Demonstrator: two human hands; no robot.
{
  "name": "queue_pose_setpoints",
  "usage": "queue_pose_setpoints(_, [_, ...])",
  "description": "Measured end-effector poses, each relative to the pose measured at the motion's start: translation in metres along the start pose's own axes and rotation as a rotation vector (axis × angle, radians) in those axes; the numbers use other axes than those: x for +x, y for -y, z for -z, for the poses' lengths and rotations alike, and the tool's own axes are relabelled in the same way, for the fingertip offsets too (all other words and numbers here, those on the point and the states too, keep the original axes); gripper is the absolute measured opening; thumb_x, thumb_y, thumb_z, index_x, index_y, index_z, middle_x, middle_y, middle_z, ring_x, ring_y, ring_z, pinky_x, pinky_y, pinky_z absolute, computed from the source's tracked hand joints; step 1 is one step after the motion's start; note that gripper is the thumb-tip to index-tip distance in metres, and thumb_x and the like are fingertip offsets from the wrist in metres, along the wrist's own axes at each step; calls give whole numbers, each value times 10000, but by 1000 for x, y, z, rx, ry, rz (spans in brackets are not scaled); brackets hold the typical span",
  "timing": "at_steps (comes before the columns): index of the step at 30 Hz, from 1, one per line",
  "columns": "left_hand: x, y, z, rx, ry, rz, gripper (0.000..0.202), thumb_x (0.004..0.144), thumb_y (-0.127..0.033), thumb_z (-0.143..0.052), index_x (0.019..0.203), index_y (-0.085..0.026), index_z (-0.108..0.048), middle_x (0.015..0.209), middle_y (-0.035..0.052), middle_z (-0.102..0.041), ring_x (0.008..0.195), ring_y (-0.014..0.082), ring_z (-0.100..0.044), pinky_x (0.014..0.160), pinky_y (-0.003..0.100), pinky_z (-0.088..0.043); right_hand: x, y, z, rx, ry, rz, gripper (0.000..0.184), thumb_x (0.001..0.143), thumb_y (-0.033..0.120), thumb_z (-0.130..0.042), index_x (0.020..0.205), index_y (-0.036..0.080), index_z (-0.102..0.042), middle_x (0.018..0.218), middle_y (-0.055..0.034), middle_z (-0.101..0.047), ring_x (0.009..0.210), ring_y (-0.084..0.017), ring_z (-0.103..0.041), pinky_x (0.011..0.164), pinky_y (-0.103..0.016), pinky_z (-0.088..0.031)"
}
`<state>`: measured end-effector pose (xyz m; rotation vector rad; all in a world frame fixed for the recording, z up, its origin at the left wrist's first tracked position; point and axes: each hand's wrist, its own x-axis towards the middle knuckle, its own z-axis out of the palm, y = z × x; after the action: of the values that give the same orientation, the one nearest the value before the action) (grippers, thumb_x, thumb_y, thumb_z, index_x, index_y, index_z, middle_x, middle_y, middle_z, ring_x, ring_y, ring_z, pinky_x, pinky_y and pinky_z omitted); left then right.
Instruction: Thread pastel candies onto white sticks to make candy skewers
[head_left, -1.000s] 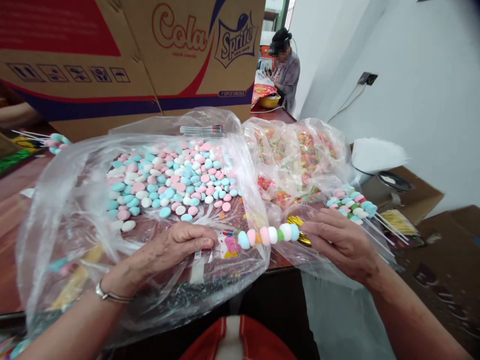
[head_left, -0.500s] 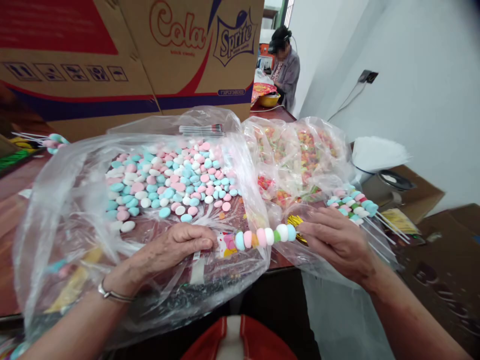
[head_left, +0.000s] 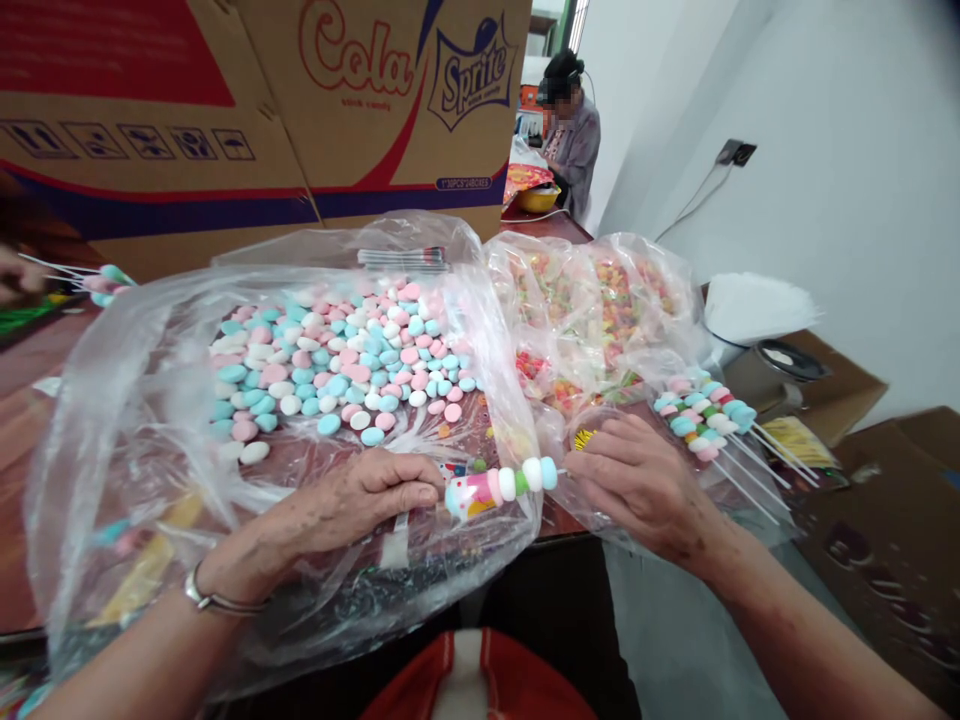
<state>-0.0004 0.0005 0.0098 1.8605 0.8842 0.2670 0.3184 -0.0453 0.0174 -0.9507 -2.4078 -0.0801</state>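
Candy skewer [head_left: 501, 485] held level at lower centre of frame. Left hand [head_left: 352, 498] pinched on wrapper end; right hand [head_left: 637, 480] closed on stick end, apparently. Marshmallow bag [head_left: 135, 400] spread above.

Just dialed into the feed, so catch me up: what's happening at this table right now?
A person holds a candy skewer between both hands: the left hand at the wrapper end, the right hand at the stick end. Behind lies an open plastic bag of pink, blue and white candies. Finished skewers sit to the right. Another person works in the background.
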Motion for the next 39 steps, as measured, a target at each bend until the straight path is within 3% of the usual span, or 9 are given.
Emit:
queue_pose_setpoints(4, [-1,-13,-3,-58,106,95,257,926,-413,-557,1014,-222,-704,864,-6,-660,786,163,-562,686,216,-416,6,3,-7,12,6,11,193,956,170,-487,902,185,-671,774,-38,-640,778,-181,-531,746,-337,-374])
queue_pose_setpoints(9, [3,-27,-19,-356,239,149,268,888,-440,-608,952,-186,-667,814,0,-623,743,158,-562,659,232,-438,11,-2,-6,50,36,36,203,973,190,-478,920,174,-674,800,-50,-649,792,-187,-508,746,-344,-348])
queue_pose_setpoints(12, [6,-26,-36,-530,188,190,251,869,-414,-625,960,-180,-649,812,2,-628,718,155,-572,643,243,-436,13,-4,-7,78,95,46,208,978,196,-470,927,178,-671,778,-38,-626,763,-181,-463,737,-344,-321])
queue_pose_setpoints(17, [9,-23,-66,-555,35,166,242,844,-390,-651,921,-161,-638,710,-31,-568,624,110,-481,581,221,-382,13,2,-21,143,292,129,233,989,208,-454,872,180,-653,767,-22,-595,774,-180,-439,748,-343,-299])
queue_pose_setpoints(21, [14,-29,-81,-553,-58,219,295,832,-403,-649,1013,-173,-610,739,-30,-565,558,93,-439,483,202,-344,17,7,-31,155,336,230,252,996,200,-441,815,177,-615,761,-16,-597,750,-171,-421,725,-336,-285])
queue_pose_setpoints(23, [15,-33,-83,-529,-103,205,338,806,-404,-669,1047,-177,-602,820,-5,-595,614,108,-480,479,198,-352,20,7,-31,165,333,276,250,1001,202,-440,817,176,-608,768,-13,-598,747,-166,-421,716,-333,-282])
queue_pose_setpoints(26, [8,-33,-79,-528,-102,274,337,814,-406,-658,1052,-181,-577,719,-34,-568,592,111,-483,470,194,-335,22,3,-27,155,326,259,237,1002,207,-440,852,177,-621,785,-17,-610,752,-169,-422,727,-336,-284])
queue_pose_setpoints(32, [-9,-21,-72,-579,100,384,298,752,-389,-718,888,-171,-568,685,-27,-605,533,123,-561,498,228,-413,21,1,-22,128,286,240,231,994,230,-463,858,187,-645,771,-20,-630,739,-177,-417,712,-352,-272])
queue_pose_setpoints(39, [-2,-24,-75,-529,20,386,200,803,-336,-681,912,-203,-578,625,-38,-631,477,102,-539,409,177,-345,30,20,-41,140,249,333,223,997,199,-461,875,182,-646,759,-19,-632,737,-175,-453,688,-345,-319])
